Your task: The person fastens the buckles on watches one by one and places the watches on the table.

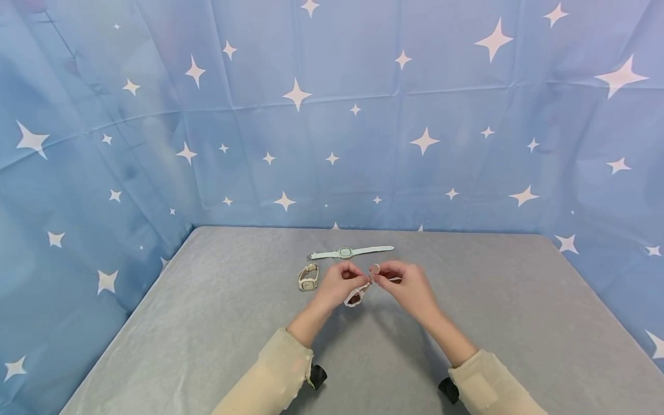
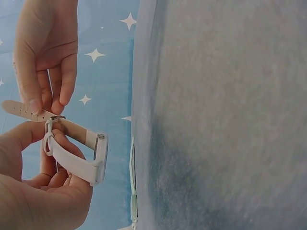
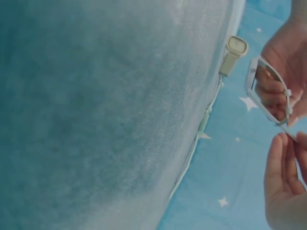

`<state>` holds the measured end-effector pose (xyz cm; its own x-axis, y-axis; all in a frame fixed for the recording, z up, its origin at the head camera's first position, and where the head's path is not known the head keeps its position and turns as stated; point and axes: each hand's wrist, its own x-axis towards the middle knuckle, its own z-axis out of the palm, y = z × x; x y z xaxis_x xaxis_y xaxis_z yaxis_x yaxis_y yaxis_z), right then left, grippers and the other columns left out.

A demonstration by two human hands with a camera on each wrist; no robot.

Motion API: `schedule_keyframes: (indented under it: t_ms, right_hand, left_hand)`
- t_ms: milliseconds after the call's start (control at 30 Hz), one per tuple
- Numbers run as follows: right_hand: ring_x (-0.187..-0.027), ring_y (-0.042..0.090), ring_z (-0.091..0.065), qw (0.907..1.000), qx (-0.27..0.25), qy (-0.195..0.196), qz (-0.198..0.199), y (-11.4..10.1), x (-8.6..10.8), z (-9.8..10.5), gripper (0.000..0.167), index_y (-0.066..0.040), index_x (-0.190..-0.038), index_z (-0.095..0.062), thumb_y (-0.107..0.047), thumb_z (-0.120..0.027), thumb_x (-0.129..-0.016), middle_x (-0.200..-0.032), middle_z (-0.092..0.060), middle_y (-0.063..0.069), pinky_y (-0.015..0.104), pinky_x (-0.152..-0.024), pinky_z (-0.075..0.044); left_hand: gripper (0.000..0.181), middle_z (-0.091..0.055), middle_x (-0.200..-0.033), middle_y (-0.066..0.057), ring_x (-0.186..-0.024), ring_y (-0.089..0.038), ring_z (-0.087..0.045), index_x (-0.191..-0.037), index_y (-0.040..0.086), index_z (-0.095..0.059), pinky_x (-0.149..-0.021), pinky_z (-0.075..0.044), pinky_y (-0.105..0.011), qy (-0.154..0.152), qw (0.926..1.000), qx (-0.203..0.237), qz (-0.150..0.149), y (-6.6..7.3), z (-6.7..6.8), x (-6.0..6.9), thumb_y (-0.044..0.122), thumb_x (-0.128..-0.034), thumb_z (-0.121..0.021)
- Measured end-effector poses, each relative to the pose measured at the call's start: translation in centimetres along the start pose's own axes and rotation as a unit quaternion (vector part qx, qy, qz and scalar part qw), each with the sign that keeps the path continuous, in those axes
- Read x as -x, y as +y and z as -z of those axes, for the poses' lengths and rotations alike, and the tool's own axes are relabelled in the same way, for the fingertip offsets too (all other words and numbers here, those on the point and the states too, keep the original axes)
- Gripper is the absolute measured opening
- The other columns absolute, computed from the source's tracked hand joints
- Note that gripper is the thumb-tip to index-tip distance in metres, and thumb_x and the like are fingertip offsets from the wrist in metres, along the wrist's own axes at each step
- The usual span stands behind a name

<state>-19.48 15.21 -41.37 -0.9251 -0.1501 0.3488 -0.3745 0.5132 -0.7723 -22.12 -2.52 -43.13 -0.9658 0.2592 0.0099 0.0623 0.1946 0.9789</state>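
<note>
Both hands hold a white wristwatch in the air above the table, its strap bent into a loop. Near the buckle, my left hand grips the strap, some of its fingers inside the loop. The strap's tip, a pale end with holes, passes through the buckle and is pinched between thumb and fingers of my right hand. From the right wrist view, the watch case stands on edge beside the left hand's fingers.
Beyond the hands, a mint-green watch lies stretched flat on the grey cloth-covered table. Left of it and nearer, a cream watch stands with its strap closed in a loop. A blue curtain with white stars borders the table.
</note>
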Motion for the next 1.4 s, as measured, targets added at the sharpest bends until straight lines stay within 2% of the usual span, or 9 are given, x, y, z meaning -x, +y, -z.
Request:
schedule_keyframes:
  t_ms: [167, 433, 567, 800, 1033, 1233, 1400]
  right_hand:
    - [-0.082, 0.017, -0.073, 0.9995, 0.014, 0.005, 0.029, 0.0, 0.0, -0.2, 0.012, -0.002, -0.099, -0.078, -0.005, -0.074, -0.088, -0.093, -0.077, 0.01, 0.024, -0.074, -0.06]
    - [-0.078, 0.021, -0.075, 0.9943, 0.056, 0.018, 0.089, -0.3, 0.1, -0.4, 0.014, 0.0, -0.099, -0.077, 0.001, -0.075, -0.085, -0.092, -0.077, 0.011, 0.023, -0.07, -0.06]
    - [-0.077, 0.021, -0.075, 0.9922, 0.069, 0.022, 0.101, -0.4, 0.1, -0.4, 0.014, -0.001, -0.097, -0.077, 0.002, -0.075, -0.084, -0.091, -0.077, 0.011, 0.024, -0.069, -0.061]
    - [-0.087, 0.024, -0.074, 0.9979, 0.031, -0.017, 0.054, -0.1, 0.0, -0.1, 0.018, -0.003, -0.104, -0.075, 0.004, -0.07, -0.088, -0.098, -0.076, 0.011, 0.027, -0.074, -0.061]
    - [-0.092, 0.025, -0.072, 0.9981, -0.016, -0.058, 0.009, 0.2, -0.1, 0.5, 0.015, -0.001, -0.107, -0.07, -0.003, -0.069, -0.092, -0.1, -0.075, 0.014, 0.03, -0.077, -0.061]
    - [-0.092, 0.021, -0.07, 0.9955, -0.057, -0.073, -0.02, 0.3, 0.0, 0.8, 0.015, 0.0, -0.107, -0.066, -0.006, -0.068, -0.093, -0.102, -0.074, 0.016, 0.025, -0.077, -0.058]
    - [-0.088, 0.016, -0.068, 0.9852, -0.143, -0.089, -0.034, 0.9, -0.1, 1.1, 0.022, 0.009, -0.111, -0.062, -0.004, -0.065, -0.094, -0.106, -0.068, 0.026, 0.026, -0.077, -0.059]
  left_hand:
    - [0.016, -0.07, -0.083, -0.013, -0.067, -0.008, -0.057, -0.093, -0.005, -0.065, -0.061, -0.047, -0.022, 0.005, 0.9999, 0.0, 0.009, 0.1, 0.1, 0.1, 0.01, -0.0891, -0.07]
    - [0.015, -0.07, -0.082, -0.012, -0.064, -0.007, -0.056, -0.09, -0.004, -0.065, -0.059, -0.046, -0.021, 0.009, 0.9999, -0.006, 0.01, 0.1, 0.2, -0.1, 0.009, -0.0875, -0.071]
    - [0.015, -0.071, -0.083, -0.013, -0.064, -0.008, -0.057, -0.09, -0.004, -0.066, -0.058, -0.046, -0.021, 0.012, 0.9999, -0.008, 0.009, 0.2, 0.1, 0.0, 0.01, -0.0882, -0.071]
    - [0.018, -0.074, -0.092, -0.021, -0.071, -0.004, -0.061, -0.094, -0.008, -0.069, -0.068, -0.05, -0.019, 0.0, 1.0, 0.005, 0.001, -0.1, 0.0, -0.1, 0.009, -0.0893, -0.071]
    - [0.022, -0.074, -0.093, -0.017, -0.075, -0.003, -0.062, -0.1, -0.006, -0.07, -0.073, -0.05, -0.02, -0.031, 0.9993, 0.021, -0.001, -0.3, 0.3, -0.1, 0.014, -0.0916, -0.07]
    - [0.024, -0.069, -0.09, -0.006, -0.076, -0.006, -0.06, -0.105, -0.006, -0.066, -0.069, -0.049, -0.021, -0.074, 0.9969, 0.027, -0.003, -0.1, 0.6, -0.1, 0.008, -0.0868, -0.073]
    - [0.024, -0.069, -0.094, -0.009, -0.077, -0.005, -0.06, -0.107, -0.007, -0.065, -0.071, -0.052, -0.022, -0.076, 0.9962, 0.04, -0.008, -0.1, 0.6, 0.0, 0.006, -0.0871, -0.073]
